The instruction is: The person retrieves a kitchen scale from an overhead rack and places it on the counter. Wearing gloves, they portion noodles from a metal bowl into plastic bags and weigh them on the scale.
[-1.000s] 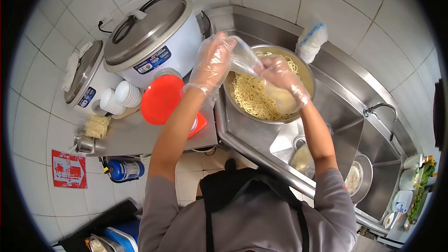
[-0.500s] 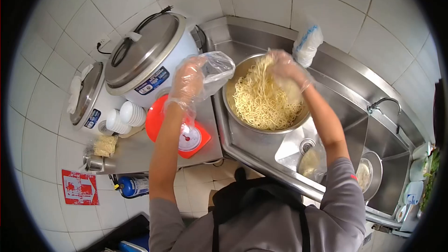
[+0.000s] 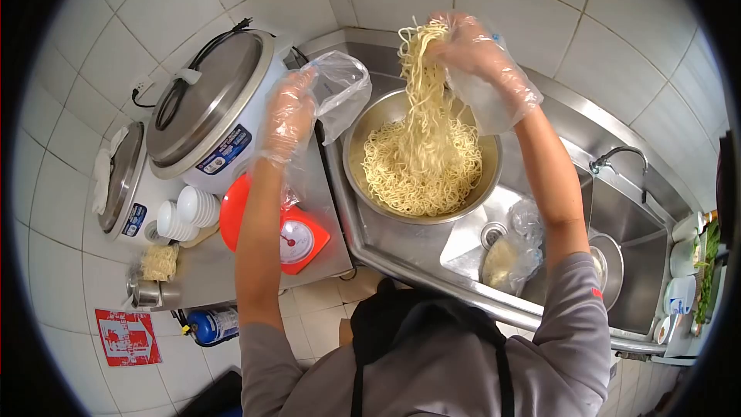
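A wide metal bowl (image 3: 491, 174) full of pale yellow noodles (image 3: 421, 181) stands on the steel counter. My right hand (image 3: 472, 50), in a clear plastic glove, is closed on a long clump of noodles high over the bowl; the strands hang down into the rest. My left hand (image 3: 290, 114), gloved too, grips a clear plastic bag (image 3: 340, 91) left of the bowl, its mouth spread toward the noodles. Below that forearm sits an orange-red kitchen scale (image 3: 315, 241) with a round dial, partly covered by the arm.
Two large rice cookers (image 3: 224, 139) stand at the left, near stacked white bowls (image 3: 198, 207) and a packet of noodles (image 3: 160, 262). Right of the bowl, plastic bags (image 3: 509, 259) lie by a drain. Further right are a faucet (image 3: 621, 158) and a sink holding a metal bowl (image 3: 610, 274).
My right hand has risen from the bowl, pulling a long clump of noodles upward. My left hand still holds the bag. The whole view has shifted somewhat.
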`<state>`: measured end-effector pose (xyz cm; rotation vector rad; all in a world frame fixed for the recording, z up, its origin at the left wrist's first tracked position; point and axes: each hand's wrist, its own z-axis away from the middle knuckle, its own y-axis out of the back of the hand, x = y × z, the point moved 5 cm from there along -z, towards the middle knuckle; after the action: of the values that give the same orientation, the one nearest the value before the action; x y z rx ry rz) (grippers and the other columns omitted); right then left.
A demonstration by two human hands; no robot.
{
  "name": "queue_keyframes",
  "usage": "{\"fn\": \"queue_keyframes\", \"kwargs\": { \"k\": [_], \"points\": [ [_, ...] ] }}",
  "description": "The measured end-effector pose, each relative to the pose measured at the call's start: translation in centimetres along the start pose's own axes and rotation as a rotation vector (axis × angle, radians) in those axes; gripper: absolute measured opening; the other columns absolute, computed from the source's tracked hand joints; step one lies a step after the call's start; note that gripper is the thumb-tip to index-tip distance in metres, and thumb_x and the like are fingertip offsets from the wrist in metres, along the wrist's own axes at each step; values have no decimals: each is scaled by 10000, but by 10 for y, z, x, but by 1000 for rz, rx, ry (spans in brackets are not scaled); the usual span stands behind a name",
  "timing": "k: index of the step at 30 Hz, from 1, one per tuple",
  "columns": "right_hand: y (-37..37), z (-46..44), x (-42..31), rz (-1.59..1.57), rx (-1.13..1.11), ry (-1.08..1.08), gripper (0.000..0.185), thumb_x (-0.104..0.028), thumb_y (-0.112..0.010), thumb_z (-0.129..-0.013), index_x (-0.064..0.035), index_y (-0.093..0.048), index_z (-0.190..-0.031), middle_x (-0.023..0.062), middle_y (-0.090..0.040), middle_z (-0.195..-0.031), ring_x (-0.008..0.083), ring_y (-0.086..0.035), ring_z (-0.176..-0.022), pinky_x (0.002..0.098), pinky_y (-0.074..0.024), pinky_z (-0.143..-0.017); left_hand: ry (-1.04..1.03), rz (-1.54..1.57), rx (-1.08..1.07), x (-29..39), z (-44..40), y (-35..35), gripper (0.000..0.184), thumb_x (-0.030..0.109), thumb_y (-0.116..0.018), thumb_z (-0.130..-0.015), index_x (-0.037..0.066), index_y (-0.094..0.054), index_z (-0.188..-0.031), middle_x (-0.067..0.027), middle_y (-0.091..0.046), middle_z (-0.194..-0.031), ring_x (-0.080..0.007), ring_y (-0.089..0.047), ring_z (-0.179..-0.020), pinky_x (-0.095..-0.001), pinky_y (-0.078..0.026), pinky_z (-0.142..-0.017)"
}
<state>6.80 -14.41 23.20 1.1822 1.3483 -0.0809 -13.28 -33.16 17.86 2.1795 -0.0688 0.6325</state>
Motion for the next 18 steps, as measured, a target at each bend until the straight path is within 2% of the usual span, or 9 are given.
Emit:
{"fn": "queue_keyframes", "kwargs": {
  "k": [3, 4, 5, 6, 9, 11, 14, 16, 18],
  "points": [
    [-39, -34, 40, 510, -66, 263, 454, -237, -631, -721, -36, -563, -1122, 204, -620, -981, 330, -598, -926, 385, -467, -851, -7, -45, 22, -10, -1, -9, 443, 9, -498, -735, 52, -557, -1171, -181, -548, -1136, -313, -509, -1087, -345, -369, -958],
    [-69, -33, 68, 629, -188, 353, 521, -316, -664, -711, -60, -548, -1150, 185, -611, -1022, 312, -588, -958, 377, -463, -861, -10, -46, 7, -11, 0, -13, 436, 14, -493, -742, 56, -557, -1171, -193, -538, -1149, -327, -501, -1093, -351, -367, -962],
    [-92, -29, 87, 745, -312, 445, 593, -395, -697, -701, -83, -533, -1178, 166, -601, -1062, 294, -579, -989, 370, -459, -870, -13, -48, -8, -12, 0, -18, 429, 19, -488, -750, 59, -557, -1171, -206, -527, -1162, -340, -493, -1100, -357, -365, -967],
    [-117, -9, 99, 726, -739, 193, 706, -456, -717, -668, -181, -461, -1266, 149, -492, -1254, 320, -489, -1134, 387, -385, -974, -16, -52, -20, -13, 0, -22, 422, 24, -484, -757, 62, -557, -1171, -218, -517, -1174, -354, -484, -1106, -364, -363, -971],
    [-134, 75, 85, 869, -574, 314, 771, -407, -731, -662, -292, -363, -1329, 142, -314, -1403, 347, -356, -1255, 403, -290, -1058, 22, -42, -30, -18, 1, -34, 431, 8, -494, -746, 52, -557, -1171, -172, -548, -1153, -309, -514, -1090, -332, -369, -965],
    [-190, 64, 161, 795, -544, 287, 797, -359, -751, -645, -278, -357, -1333, 165, -300, -1405, 337, -341, -1267, 397, -271, -1073, 58, -7, -40, -18, 2, -38, 450, 13, -498, -752, 61, -541, -1197, -173, -543, -1177, -292, -508, -1117, -325, -368, -968],
    [-177, 34, 180, 383, -485, 275, 675, -271, -721, -666, -203, -457, -1284, 150, -445, -1314, 318, -464, -1173, 355, -433, -951, 57, 137, -42, -22, 4, -42, 472, 14, -471, -769, 66, -501, -1237, -184, -536, -1195, -314, -489, -1138, -346, -358, -981],
    [-124, 21, 116, 487, -429, 105, 570, -190, -694, -680, -135, -524, -1221, 144, -572, -1161, 255, -553, -1064, 311, -456, -919, 80, 163, -20, -45, -2, -50, 470, 18, -477, -770, 66, -501, -1238, -187, -541, -1190, -315, -501, -1125, -345, -370, -967],
    [-69, 5, 71, 318, -184, 274, 563, -163, -699, -680, -128, -527, -1215, 123, -617, -1087, 243, -596, -995, 315, -461, -912, 122, 175, -22, -54, -2, -54, 469, 25, -484, -771, 63, -500, -1239, -194, -544, -1186, -317, -511, -1114, -343, -378, -957]
  ]
}}
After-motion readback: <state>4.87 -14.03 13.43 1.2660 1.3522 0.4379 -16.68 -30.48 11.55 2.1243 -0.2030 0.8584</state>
